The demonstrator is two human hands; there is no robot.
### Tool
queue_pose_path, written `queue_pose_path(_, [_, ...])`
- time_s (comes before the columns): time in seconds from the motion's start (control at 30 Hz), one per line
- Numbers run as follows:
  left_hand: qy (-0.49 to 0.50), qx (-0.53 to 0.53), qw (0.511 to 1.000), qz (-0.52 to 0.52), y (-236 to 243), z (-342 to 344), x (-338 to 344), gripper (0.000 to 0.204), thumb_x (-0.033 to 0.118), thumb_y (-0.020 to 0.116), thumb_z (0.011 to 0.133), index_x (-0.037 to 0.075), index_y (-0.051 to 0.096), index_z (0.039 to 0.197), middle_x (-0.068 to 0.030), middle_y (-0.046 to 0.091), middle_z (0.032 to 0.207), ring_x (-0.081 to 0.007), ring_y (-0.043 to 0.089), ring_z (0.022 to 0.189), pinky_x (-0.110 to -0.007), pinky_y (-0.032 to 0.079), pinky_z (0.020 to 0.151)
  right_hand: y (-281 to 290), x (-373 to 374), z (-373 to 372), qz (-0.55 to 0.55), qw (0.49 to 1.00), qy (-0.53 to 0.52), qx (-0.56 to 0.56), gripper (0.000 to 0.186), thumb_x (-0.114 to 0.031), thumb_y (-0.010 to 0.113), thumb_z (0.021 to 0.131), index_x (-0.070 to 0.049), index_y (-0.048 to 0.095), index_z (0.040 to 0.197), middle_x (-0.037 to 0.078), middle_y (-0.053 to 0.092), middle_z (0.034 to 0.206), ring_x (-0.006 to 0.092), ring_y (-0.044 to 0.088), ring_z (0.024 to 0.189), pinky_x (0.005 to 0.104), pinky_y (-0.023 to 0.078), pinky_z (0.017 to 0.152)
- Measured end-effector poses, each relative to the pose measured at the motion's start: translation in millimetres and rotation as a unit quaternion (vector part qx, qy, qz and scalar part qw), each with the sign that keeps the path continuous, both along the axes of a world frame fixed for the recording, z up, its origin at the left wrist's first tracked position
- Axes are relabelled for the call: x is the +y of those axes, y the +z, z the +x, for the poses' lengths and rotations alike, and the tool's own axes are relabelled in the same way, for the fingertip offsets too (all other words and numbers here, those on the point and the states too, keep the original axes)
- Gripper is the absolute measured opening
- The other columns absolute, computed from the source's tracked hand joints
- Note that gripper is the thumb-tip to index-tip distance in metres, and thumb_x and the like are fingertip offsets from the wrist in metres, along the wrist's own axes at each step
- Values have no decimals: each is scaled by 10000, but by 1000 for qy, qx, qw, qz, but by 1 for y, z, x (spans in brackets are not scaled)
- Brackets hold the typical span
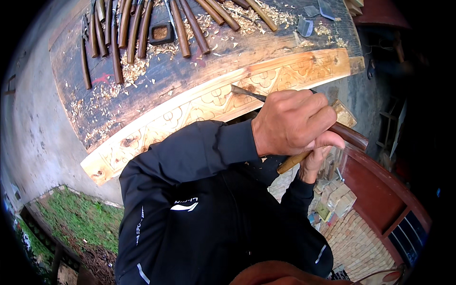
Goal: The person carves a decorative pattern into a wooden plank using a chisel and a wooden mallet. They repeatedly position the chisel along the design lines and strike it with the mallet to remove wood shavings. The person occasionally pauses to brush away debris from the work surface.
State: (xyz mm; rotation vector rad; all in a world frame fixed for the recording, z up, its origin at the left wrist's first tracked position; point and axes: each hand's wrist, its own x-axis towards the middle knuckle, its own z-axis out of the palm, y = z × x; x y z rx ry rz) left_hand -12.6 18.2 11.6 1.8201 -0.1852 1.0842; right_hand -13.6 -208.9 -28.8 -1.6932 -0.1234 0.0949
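My left hand (297, 121) is wrapped round a gouge (351, 136). The gouge's dark wooden handle sticks out to the right, and its metal tip rests on a long pale wooden board (209, 102) with carved flower and zigzag outlines. Below and partly behind it, my right hand (316, 164) is closed on a light wooden handle (292, 162). A pale wooden block (343, 113) showing beyond my left hand looks like the head of that mallet; the join is hidden. My left sleeve covers part of the board's near edge.
Several wood-handled chisels (135, 38) lie at the far side of the dark workbench (156, 85), among curled shavings (135, 71). Between them sits a small dark square box (161, 33). Clear plastic-looking pieces (305, 26) lie at far right. Stacked wood blocks (337, 197) stand lower right.
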Motion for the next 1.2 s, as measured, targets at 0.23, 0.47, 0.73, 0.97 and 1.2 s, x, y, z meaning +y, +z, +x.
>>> queue_pose_path(0.23, [6, 15, 998, -67, 7, 8, 4, 414, 470, 801, 791, 97, 627, 823, -33, 534, 686, -213, 585, 561, -338, 438, 485, 4, 7, 0, 35, 998, -10, 57, 480, -111, 697, 892, 41, 549, 1323, 111, 658, 1153, 200, 669, 1026, 337, 539, 908])
queue_pose_path(0.47, [8, 6, 998, -66, 8, 8, 5, 409, 465, 799, 793, 97, 628, 833, -31, 539, 686, -210, 589, 565, -342, 441, 486, 0, -3, 2, 26, 998, 23, 55, 525, -174, 703, 945, 30, 516, 1392, 102, 619, 1300, 206, 643, 1159, 358, 517, 986])
queue_pose_path(0.73, [10, 8, 997, -70, 8, 8, 5, 405, 468, 794, 797, 101, 629, 832, -32, 538, 684, -208, 587, 563, -341, 444, 487, -1, -2, 1, 25, 998, 7, 57, 549, -187, 718, 940, 20, 508, 1403, 99, 608, 1323, 205, 636, 1172, 359, 509, 1008])
queue_pose_path(0.97, [18, 2, 997, -73, 6, 9, 5, 401, 465, 794, 805, 101, 629, 830, -26, 541, 686, -199, 583, 559, -337, 442, 484, -1, -5, 0, 27, 997, 21, 68, 571, -174, 704, 934, 15, 481, 1425, 100, 600, 1327, 209, 628, 1187, 361, 505, 1017])
queue_pose_path(1.2, [18, -2, 997, -70, 4, 9, 6, 401, 467, 796, 800, 104, 628, 823, -22, 544, 687, -192, 586, 561, -334, 437, 477, -5, -5, 2, 32, 998, 2, 49, 549, -155, 690, 922, 12, 499, 1409, 95, 610, 1314, 207, 635, 1174, 362, 509, 1009])
